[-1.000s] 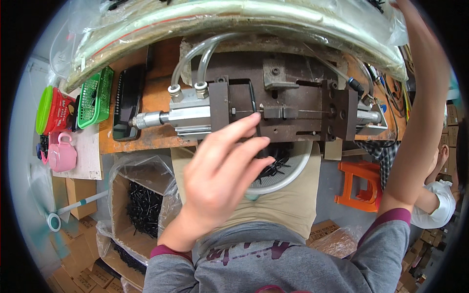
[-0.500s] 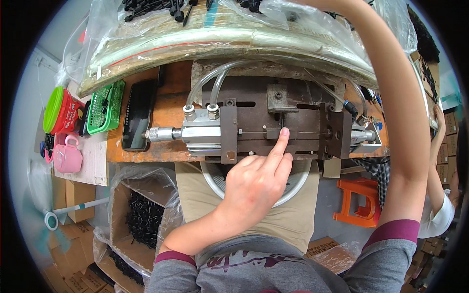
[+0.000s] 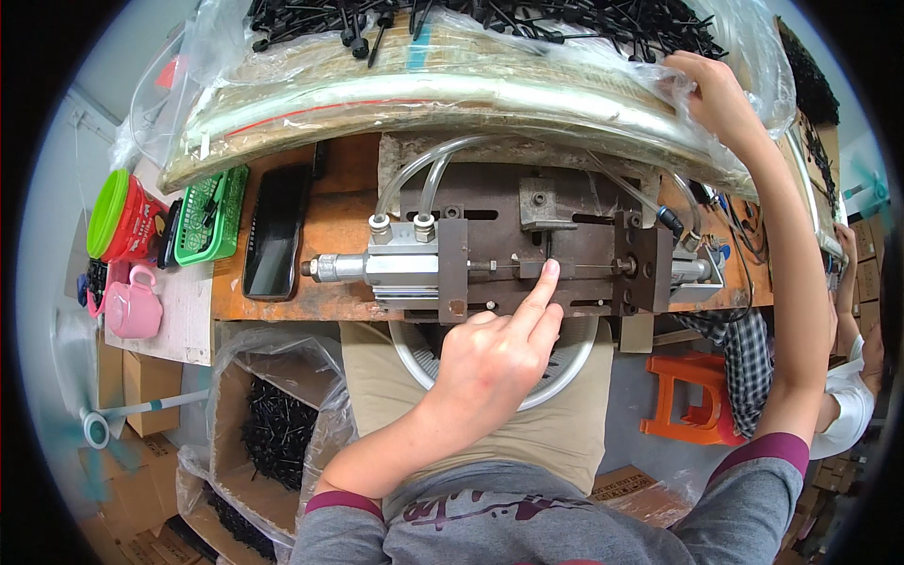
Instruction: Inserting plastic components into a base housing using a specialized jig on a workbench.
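My left hand [image 3: 494,363] reaches over a dark metal jig [image 3: 584,235] bolted to the orange workbench [image 3: 344,221]. Its index finger is stretched out and presses on the jig's middle, by a thin rod; the other fingers are curled in. A silver air cylinder [image 3: 400,266] with two clear hoses sits on the jig's left side. My right hand [image 3: 716,94] is raised to the far right, fingers on the clear plastic sheet [image 3: 471,85] that carries a heap of black plastic parts [image 3: 527,24]. Whether it holds a part is hidden.
A black phone [image 3: 275,231], a green basket [image 3: 209,215], a red tub with a green lid [image 3: 118,217] and a pink cup [image 3: 132,306] sit left. A white ring-shaped bowl [image 3: 565,372] lies on my lap. Bagged boxes of black parts [image 3: 273,433] stand lower left, an orange stool [image 3: 692,395] and another person [image 3: 847,405] right.
My left hand went from lying spread over the jig to pressing one fingertip on its middle. My right hand rose to the plastic-covered heap at the top.
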A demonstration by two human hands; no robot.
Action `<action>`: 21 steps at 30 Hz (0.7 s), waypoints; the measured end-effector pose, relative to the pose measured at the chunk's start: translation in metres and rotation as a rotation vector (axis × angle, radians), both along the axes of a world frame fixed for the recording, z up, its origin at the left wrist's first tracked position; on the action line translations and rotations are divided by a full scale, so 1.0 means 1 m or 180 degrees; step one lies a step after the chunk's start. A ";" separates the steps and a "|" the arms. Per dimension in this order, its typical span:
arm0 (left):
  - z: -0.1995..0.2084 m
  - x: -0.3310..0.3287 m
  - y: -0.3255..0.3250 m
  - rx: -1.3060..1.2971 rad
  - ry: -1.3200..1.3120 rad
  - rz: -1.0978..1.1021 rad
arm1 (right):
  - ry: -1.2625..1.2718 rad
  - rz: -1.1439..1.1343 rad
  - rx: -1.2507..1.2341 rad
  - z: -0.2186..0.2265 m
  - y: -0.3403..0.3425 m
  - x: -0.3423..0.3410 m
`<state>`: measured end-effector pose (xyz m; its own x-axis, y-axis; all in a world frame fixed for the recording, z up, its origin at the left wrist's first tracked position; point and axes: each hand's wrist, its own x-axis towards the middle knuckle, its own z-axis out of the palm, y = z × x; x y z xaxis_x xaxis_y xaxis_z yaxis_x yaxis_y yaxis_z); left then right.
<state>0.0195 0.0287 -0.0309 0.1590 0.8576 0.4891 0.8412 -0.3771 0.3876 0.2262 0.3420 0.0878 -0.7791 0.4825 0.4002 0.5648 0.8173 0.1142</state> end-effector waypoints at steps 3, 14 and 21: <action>0.003 0.000 0.001 0.0040 -0.0044 -0.0059 | -0.0953 -0.1107 -0.0324 0.024 0.020 0.004; 0.014 0.000 -0.025 -0.0541 -0.0714 -0.0850 | -0.0097 -0.0680 -0.0489 0.053 -0.003 -0.183; 0.018 -0.011 -0.041 -0.0682 -0.0639 -0.0816 | 0.0251 -0.1359 -0.0635 0.009 -0.007 -0.213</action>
